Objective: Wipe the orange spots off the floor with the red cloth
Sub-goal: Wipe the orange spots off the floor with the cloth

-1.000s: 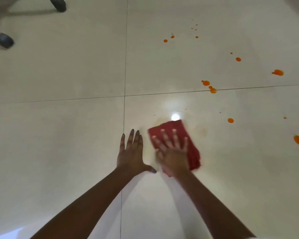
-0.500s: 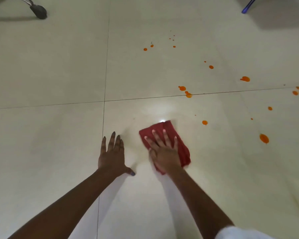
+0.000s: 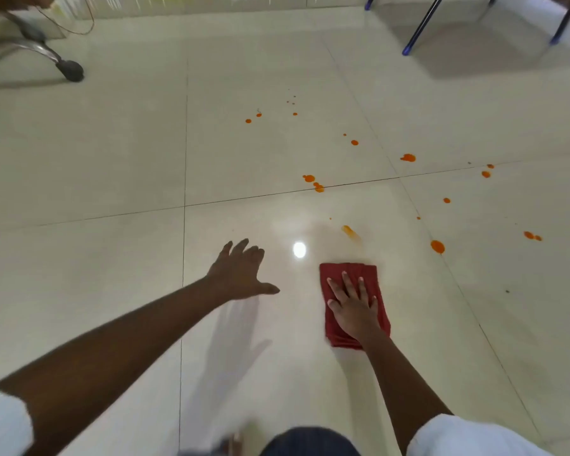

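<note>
- Right hand (image 3: 354, 306): fingers spread, palm flat on the cloth (image 3: 369, 278), pressing it to the floor (image 3: 112, 179).
- Left hand (image 3: 239, 271): fingers wide, empty, beside the cloth.
- Smeared spot (image 3: 349, 231) just beyond the cloth; other spots (image 3: 437, 246) farther off.

Bright, even overhead light; a white glare spot (image 3: 299, 249) shines on the glossy cream tiled floor (image 3: 112, 153); edges bend and blur.

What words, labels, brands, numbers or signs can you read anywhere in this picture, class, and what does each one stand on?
None can be read. The red cloth under the right hand is plain, the floor tiles and white sleeves carry no print, and the items along the far wall are too blurred to tell.
</note>
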The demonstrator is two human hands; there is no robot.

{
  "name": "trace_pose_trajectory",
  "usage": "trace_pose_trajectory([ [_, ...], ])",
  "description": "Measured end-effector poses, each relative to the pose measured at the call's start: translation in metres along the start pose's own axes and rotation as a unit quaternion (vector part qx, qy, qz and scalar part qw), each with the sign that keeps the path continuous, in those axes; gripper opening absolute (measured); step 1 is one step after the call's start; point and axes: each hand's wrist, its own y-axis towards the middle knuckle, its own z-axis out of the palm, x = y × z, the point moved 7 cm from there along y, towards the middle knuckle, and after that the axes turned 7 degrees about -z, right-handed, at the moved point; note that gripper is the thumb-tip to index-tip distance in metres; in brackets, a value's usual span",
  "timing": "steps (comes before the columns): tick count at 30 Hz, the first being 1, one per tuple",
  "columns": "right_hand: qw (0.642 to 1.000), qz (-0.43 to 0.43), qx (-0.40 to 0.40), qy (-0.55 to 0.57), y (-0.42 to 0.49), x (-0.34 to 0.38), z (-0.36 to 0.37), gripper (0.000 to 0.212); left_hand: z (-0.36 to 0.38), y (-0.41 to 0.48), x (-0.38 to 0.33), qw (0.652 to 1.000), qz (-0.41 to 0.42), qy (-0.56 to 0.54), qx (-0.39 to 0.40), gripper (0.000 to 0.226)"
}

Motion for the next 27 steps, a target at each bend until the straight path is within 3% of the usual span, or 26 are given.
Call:
trace_pose_trajectory([
  [5,1.000,-0.003,0.001,-0.014,-0.007,0.005,0.005,0.058,-0.021,0.020,0.017,0.999,0.009,0.029,0.017,0.094],
  [8,0.998,-0.049,-0.024,-0.035,0.019,0.004,0.001,0.069,-0.005,0.065,0.015,0.999,0.012,0.033,0.036,0.098],
  [11,0.995,-0.079,-0.023,-0.060,0.061,0.004,-0.012,0.067,0.011,0.110,0.008,0.998,0.022,0.040,0.039,0.101],
  [15,0.998,-0.023,-0.016,-0.064,0.108,-0.024,-0.049,0.053,0.016,0.148,-0.009,0.997,0.042,0.066,0.026,0.104],
  [21,0.994,0.100,-0.037,-0.003,0.092,-0.049,-0.053,0.066,0.010,0.171,-0.014,0.996,0.031,0.083,-0.002,0.114],
  [23,0.996,0.064,-0.062,-0.002,0.090,-0.011,-0.044,0.062,0.012,0.177,-0.011,0.997,0.013,0.071,-0.004,0.120],
  [27,0.989,-0.109,-0.085,-0.049,0.156,0.045,-0.051,0.048,0.015,0.187,0.001,0.998,-0.020,0.054,-0.016,0.130],
])
